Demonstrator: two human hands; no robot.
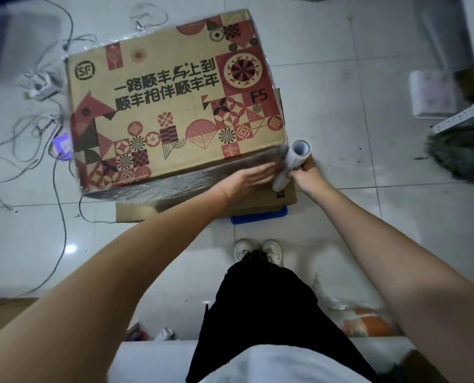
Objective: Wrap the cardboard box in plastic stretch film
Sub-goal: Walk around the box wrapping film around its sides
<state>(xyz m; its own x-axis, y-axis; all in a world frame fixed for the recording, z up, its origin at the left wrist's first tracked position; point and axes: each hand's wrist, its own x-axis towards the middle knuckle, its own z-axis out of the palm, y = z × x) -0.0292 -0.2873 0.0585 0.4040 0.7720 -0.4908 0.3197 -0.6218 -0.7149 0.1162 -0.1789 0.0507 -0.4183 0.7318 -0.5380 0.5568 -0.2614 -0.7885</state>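
Here, left hand [251, 178] flat, fingers released on the filmed near side of the cardboard box [172, 98]; right hand [303, 172] grasping the stretch film roll [292, 164]. Slack at the near right corner, probably wrinkled film.

A single head-worn wide-angle view looks steeply down from standing height, facing forward over the person's own torso and shoes [258, 251] to the tiled floor [341, 111]. Both forearms reach away from the lens. The cardboard box [175, 100] fills the upper middle, at arm's length; straight lines bow toward the frame edges.
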